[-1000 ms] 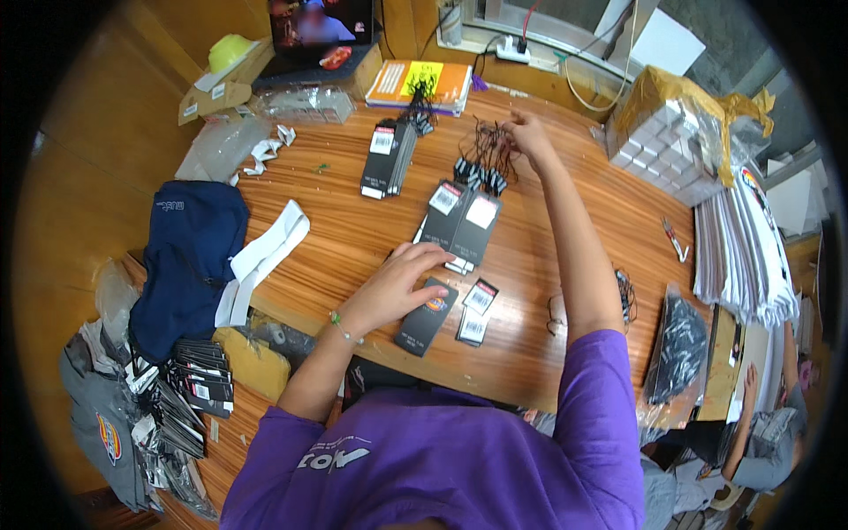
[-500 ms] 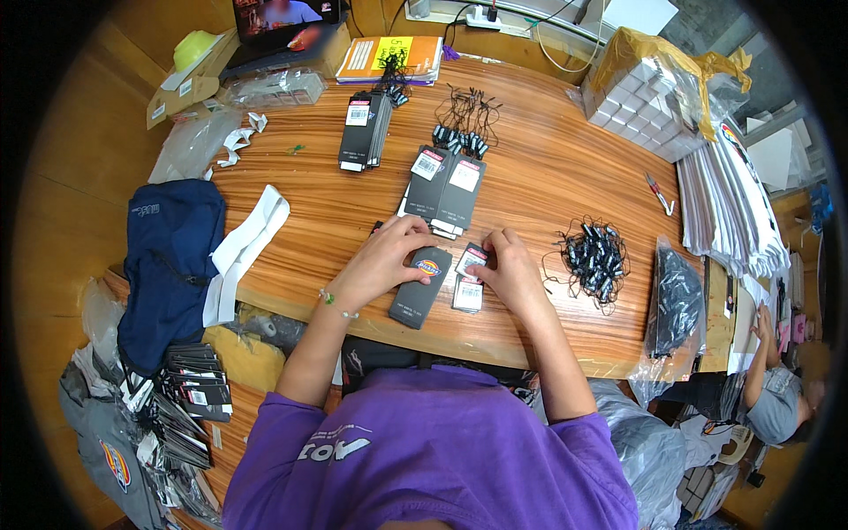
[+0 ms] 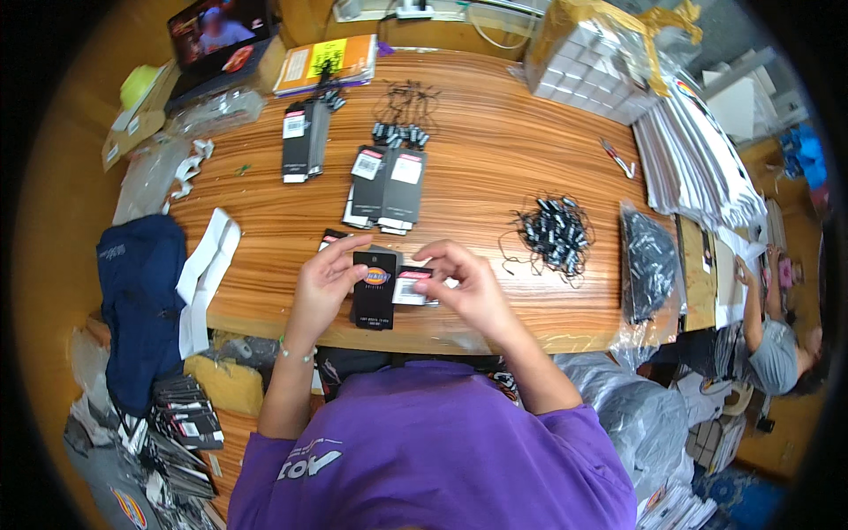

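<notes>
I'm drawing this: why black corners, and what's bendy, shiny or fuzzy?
In the head view, the fisheye rim blackens corners; the front edge of the wooden table curves; the clear plastic bag glints; tiny lettering on the black hang tag looks fuzzy.

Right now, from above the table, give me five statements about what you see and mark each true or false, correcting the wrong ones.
1. The left hand touches a black tag. True.
2. The right hand touches the red hand tool. False: it is at a small label card; the tool lies apart on the table.
3. A tangled pile of black cords lies to the right of both hands. True.
4. The navy cloth is on the right side of the picture. False: it is on the left, beside a white paper strip.
5. An orange notebook lies near the table's far edge. True.
</notes>
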The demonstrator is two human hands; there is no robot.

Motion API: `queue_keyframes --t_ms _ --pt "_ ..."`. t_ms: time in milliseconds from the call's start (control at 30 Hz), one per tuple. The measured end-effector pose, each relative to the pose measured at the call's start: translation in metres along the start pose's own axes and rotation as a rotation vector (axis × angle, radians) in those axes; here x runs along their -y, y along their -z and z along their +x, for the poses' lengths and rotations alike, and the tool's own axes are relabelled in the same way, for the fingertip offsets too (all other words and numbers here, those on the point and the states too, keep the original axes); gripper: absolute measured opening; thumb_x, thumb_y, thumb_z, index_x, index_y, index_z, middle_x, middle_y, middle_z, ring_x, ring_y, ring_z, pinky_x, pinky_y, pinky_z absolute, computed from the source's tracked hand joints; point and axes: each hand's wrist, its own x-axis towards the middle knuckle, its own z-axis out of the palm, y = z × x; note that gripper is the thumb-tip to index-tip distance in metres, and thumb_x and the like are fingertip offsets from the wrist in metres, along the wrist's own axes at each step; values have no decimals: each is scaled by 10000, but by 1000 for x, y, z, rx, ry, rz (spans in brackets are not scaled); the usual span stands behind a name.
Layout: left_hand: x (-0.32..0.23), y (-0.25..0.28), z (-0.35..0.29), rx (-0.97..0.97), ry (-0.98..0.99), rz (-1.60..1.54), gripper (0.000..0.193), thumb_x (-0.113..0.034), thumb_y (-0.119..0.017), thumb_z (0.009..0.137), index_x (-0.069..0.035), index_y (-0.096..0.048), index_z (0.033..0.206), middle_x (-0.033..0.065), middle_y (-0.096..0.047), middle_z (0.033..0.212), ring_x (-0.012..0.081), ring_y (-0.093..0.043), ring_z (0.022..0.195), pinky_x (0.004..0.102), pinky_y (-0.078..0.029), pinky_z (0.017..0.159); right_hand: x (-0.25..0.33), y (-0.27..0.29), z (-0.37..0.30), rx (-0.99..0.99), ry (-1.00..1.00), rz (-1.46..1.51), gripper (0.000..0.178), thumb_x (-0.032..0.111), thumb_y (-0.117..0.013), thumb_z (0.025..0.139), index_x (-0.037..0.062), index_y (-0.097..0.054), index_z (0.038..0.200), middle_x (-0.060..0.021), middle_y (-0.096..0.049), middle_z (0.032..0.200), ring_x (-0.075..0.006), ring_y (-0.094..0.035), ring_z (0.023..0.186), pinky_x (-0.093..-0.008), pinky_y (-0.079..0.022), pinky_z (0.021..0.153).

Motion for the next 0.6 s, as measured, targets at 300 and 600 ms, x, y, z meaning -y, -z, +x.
queue_keyframes --t_ms 300,600 --pt "10 -29 -3 -27 -32 18 256 41 -596 815 38 -548 1067 94 -648 906 111 -613 849 207 -491 745 -16 39 -20 -405 75 -279 280 87 -667 788 30 -543 1033 -31 -594 739 -87 -523 625 -230 -428 558" --pt "11 -37 8 7 -27 -39 269 18 -584 833 22 -518 1094 97 -645 929 102 -603 850 197 -476 737 -36 157 -65 -675 -287 -1072 163 91 -684 718 -6 -573 787 -137 -576 741 -277 -560 685 -359 -439 621"
